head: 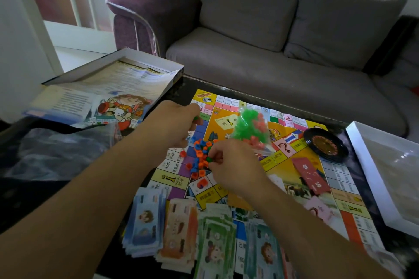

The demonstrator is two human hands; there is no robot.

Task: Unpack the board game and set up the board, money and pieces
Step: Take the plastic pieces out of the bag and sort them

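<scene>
On the board [292, 179], both hands pinch pieces: left hand [174, 123] near its far-left edge, right hand [233, 163] over the loose pile [199, 156].

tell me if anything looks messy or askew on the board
Small coloured pieces lie loose in a heap on the board, where both hands work. The money stacks overlap the board's near edge.

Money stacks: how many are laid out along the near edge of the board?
4. Blue stack at far left, orange stack next, green stack in the middle, teal stack beside the right forearm, which may hide more.
</scene>
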